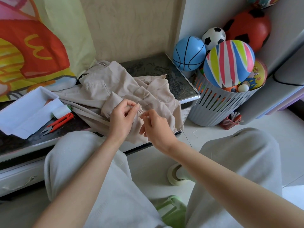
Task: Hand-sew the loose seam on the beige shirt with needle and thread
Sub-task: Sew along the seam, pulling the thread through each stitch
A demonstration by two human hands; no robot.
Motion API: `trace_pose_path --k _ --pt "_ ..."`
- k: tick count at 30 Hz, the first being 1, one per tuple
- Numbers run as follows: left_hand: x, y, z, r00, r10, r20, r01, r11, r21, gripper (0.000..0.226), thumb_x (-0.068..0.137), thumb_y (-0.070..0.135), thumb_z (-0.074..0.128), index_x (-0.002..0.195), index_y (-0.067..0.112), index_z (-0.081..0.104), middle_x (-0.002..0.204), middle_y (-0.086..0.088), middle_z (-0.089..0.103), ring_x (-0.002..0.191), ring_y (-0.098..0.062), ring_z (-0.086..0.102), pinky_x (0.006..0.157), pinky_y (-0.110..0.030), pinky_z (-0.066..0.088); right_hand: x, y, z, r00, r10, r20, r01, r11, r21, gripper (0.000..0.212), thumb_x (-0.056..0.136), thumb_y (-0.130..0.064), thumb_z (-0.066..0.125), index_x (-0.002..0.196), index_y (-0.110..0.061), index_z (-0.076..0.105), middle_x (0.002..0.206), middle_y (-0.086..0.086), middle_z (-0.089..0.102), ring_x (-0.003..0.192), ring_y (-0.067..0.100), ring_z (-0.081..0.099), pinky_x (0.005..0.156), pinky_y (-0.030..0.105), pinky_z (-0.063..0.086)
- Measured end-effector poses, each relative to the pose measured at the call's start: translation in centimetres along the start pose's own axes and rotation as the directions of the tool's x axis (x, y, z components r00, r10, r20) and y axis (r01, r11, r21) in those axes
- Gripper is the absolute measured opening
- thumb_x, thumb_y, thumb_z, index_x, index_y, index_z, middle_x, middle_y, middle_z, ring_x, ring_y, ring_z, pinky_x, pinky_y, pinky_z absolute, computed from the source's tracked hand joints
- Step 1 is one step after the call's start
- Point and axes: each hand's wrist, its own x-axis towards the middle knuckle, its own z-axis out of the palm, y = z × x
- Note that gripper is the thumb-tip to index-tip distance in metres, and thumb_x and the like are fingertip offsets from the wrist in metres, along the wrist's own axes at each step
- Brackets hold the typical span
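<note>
— Your knees (74, 145) sit either side of the work. Where does the shirt lie?
— The beige shirt (105, 89) is heaped on the table (156, 68) and spills over its front edge near the right corner. Your left hand (122, 118) pinches a fold of it. Your right hand (156, 127) pinches the needle (140, 112), just beside the left thumb.
— What could spoil it?
— Likeliest a pricked thumb, I'd judge, with the two so close. The slack thread (144, 97) loops above the fold and may knot under a quick pull. The orange snips (57, 123) lie well apart, by the white tray (24, 112) at the left edge.
</note>
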Motion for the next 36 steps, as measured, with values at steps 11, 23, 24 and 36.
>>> trace_pose_path --k 11,23,24,36 --pt "-0.3 0.6 0.0 0.998 0.049 0.039 -0.048 0.998 -0.034 0.021 0.089 0.01 0.062 0.076 0.025 0.058 0.07 0.003 0.063 0.061 -0.012 0.058 0.059 -0.027 0.047 0.5 -0.4 0.1 0.998 -0.038 -0.054 0.045 0.989 0.139 0.016 0.098 -0.022 0.046 0.084 -0.015 0.048 0.065 -0.001 0.065 0.055 0.009 0.057 0.062 0.028 0.049" --pt "0.0 0.2 0.0 0.99 0.068 0.119 -0.058 0.995 -0.086 0.022 0.088 0.005 0.063 0.078 0.024 0.06 0.069 0.017 0.064 0.065 0.002 0.056 0.064 -0.012 0.043 1.7 0.9 -2.3 0.985 0.039 -0.167 -0.022 0.994 0.104 0.023 0.099 -0.031 0.045 0.105 -0.012 0.054 0.102 0.0 0.063 0.093 0.013 0.057 0.084 0.028 0.046" --pt "0.0 0.0 0.1 0.987 0.073 0.144 -0.062 0.995 -0.083 0.023 0.088 0.004 0.063 0.078 0.024 0.06 0.071 0.018 0.065 0.069 0.001 0.058 0.069 -0.015 0.046 2.0 1.0 -2.5 0.987 0.067 -0.145 -0.057 0.996 0.074 0.029 0.099 -0.035 0.042 0.107 -0.013 0.058 0.108 0.002 0.063 0.099 0.013 0.057 0.089 0.032 0.046" --pt "-0.1 -0.1 0.3 0.958 -0.027 0.286 0.047 0.997 -0.063 0.018 0.091 0.003 0.058 0.079 0.017 0.058 0.068 0.001 0.062 0.07 -0.014 0.054 0.069 -0.025 0.041 3.4 0.4 -3.3 0.959 0.284 -0.014 -0.194 0.691 0.696 0.021 0.101 -0.008 0.04 0.085 -0.008 0.054 0.075 0.004 0.061 0.069 0.012 0.061 0.062 0.015 0.05"
